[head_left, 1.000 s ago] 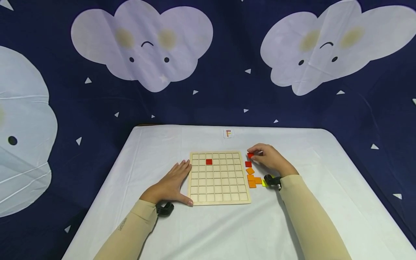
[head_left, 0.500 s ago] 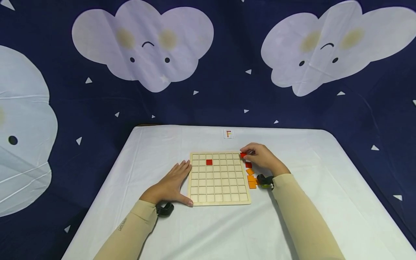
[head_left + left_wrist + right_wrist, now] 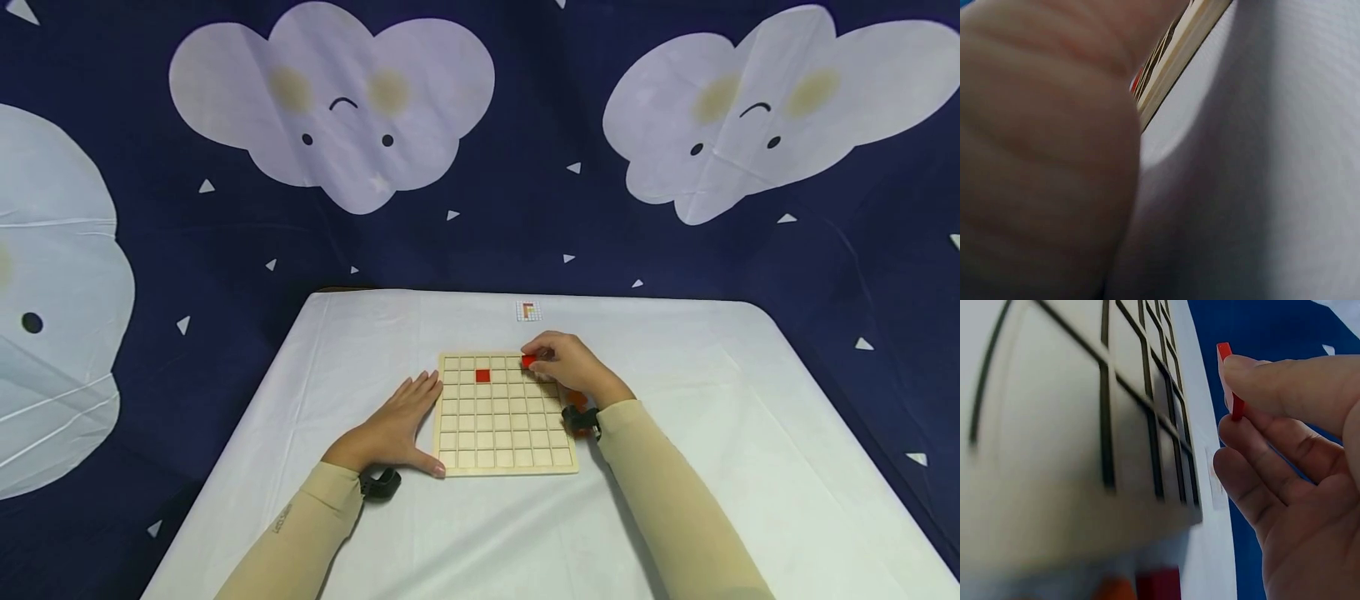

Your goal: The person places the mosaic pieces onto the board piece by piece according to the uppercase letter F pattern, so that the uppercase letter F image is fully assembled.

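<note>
A wooden grid board [image 3: 495, 421] with square cells lies on the table. One red square tile [image 3: 483, 376] sits in a cell of its upper left part. Above the board's top right area, my right hand [image 3: 573, 362] pinches another red tile [image 3: 528, 362] between thumb and fingers. That pinched red tile [image 3: 1230, 381] appears edge-on in the right wrist view. My left hand [image 3: 393, 423] lies flat with spread, straight fingers, touching the board's left edge. In the left wrist view, the hand [image 3: 1041, 150] covers most of the board.
Beyond the board lies a small pattern card [image 3: 528, 311] with a coloured figure on a grid. Orange tiles [image 3: 577, 400] beside the board's right edge are mostly hidden by my right wrist. A red tile [image 3: 1159, 584] and orange ones show blurred in the right wrist view.
My right hand has moved left with the pinched red tile, from beside the board to over its top right part. My left hand has stayed in place.
</note>
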{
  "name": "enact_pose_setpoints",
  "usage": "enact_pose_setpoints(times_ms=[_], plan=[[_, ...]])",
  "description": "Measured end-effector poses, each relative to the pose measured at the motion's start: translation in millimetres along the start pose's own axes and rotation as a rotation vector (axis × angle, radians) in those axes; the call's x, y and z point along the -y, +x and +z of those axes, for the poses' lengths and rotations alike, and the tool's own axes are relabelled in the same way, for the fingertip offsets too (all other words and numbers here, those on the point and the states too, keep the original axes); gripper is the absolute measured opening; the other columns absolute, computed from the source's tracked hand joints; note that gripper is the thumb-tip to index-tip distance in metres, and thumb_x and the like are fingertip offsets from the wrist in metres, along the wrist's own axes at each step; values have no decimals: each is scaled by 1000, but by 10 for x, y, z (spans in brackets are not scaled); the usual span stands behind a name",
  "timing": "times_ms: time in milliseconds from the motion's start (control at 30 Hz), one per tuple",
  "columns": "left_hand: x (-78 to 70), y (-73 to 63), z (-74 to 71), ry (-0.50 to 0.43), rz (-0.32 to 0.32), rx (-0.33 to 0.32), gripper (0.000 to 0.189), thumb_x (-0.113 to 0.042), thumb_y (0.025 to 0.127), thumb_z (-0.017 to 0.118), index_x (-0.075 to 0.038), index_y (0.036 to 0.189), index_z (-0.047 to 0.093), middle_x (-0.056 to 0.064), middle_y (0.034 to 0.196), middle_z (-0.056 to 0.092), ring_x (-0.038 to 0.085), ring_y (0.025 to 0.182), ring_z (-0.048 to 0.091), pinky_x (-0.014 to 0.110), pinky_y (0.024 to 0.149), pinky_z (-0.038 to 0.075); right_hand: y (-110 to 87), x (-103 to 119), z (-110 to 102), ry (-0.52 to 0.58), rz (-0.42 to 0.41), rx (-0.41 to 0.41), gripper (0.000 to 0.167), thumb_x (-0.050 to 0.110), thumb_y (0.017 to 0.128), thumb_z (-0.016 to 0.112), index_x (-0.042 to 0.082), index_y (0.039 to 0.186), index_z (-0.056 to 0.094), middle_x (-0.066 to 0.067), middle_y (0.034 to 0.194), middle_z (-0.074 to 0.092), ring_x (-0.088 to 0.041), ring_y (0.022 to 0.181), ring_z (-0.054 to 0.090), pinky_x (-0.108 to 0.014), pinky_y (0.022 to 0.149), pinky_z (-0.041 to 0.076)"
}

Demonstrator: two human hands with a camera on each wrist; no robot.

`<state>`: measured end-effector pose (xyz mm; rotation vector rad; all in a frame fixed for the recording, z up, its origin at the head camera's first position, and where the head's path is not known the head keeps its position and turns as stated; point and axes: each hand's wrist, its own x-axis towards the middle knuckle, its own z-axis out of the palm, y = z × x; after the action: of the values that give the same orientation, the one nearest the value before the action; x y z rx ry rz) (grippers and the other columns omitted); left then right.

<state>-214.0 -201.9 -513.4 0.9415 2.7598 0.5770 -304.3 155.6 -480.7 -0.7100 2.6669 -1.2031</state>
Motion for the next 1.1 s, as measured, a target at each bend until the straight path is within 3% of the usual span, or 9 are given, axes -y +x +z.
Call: enact_pose_setpoints(times_ms=[300, 600, 1100], plan=[[-4, -13, 2, -9, 0, -7, 151, -81, 62, 85, 6, 165, 17, 20, 172, 11, 32, 159, 0, 46, 128, 1, 99, 129, 178, -37, -33, 66, 30, 9, 97, 79, 7, 127, 75, 1, 117, 70, -18, 104, 65, -40, 96, 55], [-4, -4, 5, -5, -1, -4, 150, -80, 63, 85, 6, 165, 17, 21, 172, 12, 33, 159, 1, 46, 128, 1, 202, 189, 306, -79, -129, 90, 30, 5, 93, 82, 5, 122, 77, -1, 113, 72, -16, 101, 67, -35, 92, 56], [-8, -5, -2, -2, -11, 5, 150, -80, 63, 86, 6, 165, 17, 20, 173, 11, 32, 159, 0, 46, 128, 1, 225, 279, 416, -112, -67, 78, 29, 6, 92, 83, 7, 120, 78, 0, 113, 72, -15, 102, 66, -35, 93, 55]])
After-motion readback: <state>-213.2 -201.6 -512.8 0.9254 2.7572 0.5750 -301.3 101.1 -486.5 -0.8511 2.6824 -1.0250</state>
